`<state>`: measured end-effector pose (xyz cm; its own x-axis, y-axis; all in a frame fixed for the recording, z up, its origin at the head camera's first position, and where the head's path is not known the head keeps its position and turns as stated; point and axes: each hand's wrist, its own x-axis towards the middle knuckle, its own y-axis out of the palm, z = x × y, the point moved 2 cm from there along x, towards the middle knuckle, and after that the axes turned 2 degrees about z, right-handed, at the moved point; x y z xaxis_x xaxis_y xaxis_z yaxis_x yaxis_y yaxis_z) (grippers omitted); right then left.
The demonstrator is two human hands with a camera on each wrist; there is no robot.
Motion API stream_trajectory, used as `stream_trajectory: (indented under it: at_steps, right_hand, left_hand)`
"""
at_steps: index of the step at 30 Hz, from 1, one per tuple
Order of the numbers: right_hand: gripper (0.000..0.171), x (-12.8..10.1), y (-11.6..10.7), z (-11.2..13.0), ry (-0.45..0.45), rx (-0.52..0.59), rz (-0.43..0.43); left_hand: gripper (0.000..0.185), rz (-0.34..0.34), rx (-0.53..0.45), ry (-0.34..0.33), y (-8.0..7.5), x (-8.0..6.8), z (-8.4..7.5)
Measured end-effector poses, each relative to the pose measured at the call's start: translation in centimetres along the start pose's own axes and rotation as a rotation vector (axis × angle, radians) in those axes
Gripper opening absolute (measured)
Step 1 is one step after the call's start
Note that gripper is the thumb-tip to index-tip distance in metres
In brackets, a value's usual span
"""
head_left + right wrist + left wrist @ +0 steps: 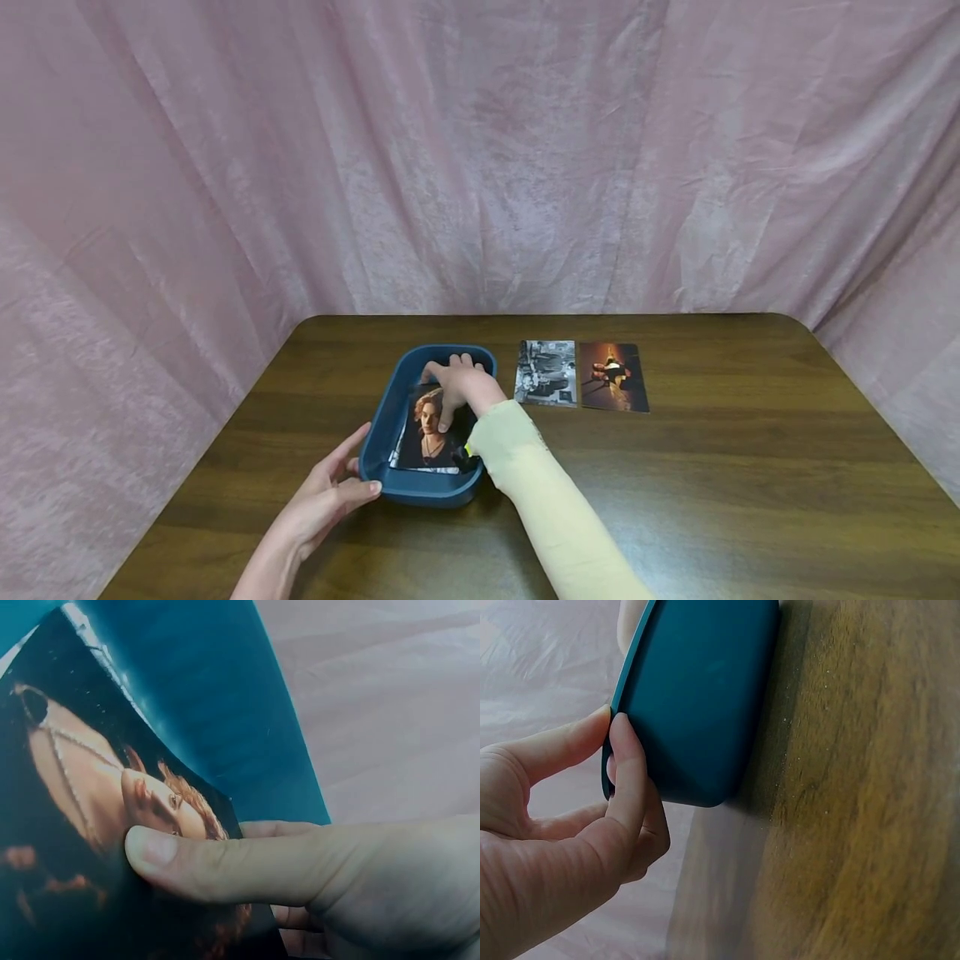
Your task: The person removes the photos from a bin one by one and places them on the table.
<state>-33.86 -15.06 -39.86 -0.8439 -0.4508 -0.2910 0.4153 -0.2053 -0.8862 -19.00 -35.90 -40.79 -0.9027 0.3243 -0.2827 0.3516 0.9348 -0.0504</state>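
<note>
A blue plastic tub [423,493] with rounded corners stands on the table, photo prints inside. My left hand [324,502] holds its near left corner, thumb and fingers pinching the rim, as the left wrist view also shows on the tub wall [705,697]. Inside the tub is my right hand [467,388]. In the right wrist view, its thumb [180,859] presses on the face of a dark portrait photo [71,802], with other fingers partly hidden behind the photo's edge. A pale print border [431,471] shows beneath that portrait.
To the right of the tub, a black-and-white photo [547,373] and an orange-brown photo [615,377] lie side by side on the wooden table [712,467]. Pink curtains [525,167] hang behind the table and at its sides.
</note>
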Motion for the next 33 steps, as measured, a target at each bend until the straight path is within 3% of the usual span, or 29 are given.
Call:
stream_trajectory:
  at_steps: [9,18,24,29,33]
  right_hand:
    - [0.086,0.1,0.1,0.4,0.037,-0.067,-0.028]
    - [0.081,0.1,0.2,0.6,0.065,0.158,0.009]
    - [0.070,0.1,-0.3,0.6,0.045,0.127,0.027]
    - [0.063,-0.2,-1.8,0.7,0.033,0.172,0.080]
    - [0.057,-1.0,-3.4,0.3,-0.007,0.311,0.062]
  left_hand:
    - [0.092,0.001,0.004,-0.001,0.0,0.0,0.1]
    - [0.091,-0.004,-0.004,0.018,-0.2,-0.1,0.1]
    - [0.091,0.003,-0.009,0.016,-0.2,-0.1,0.2]
    - [0.091,0.021,-0.012,0.022,-0.1,-0.1,0.2]
    - [0.091,0.018,-0.010,0.027,-0.1,0.0,0.1]
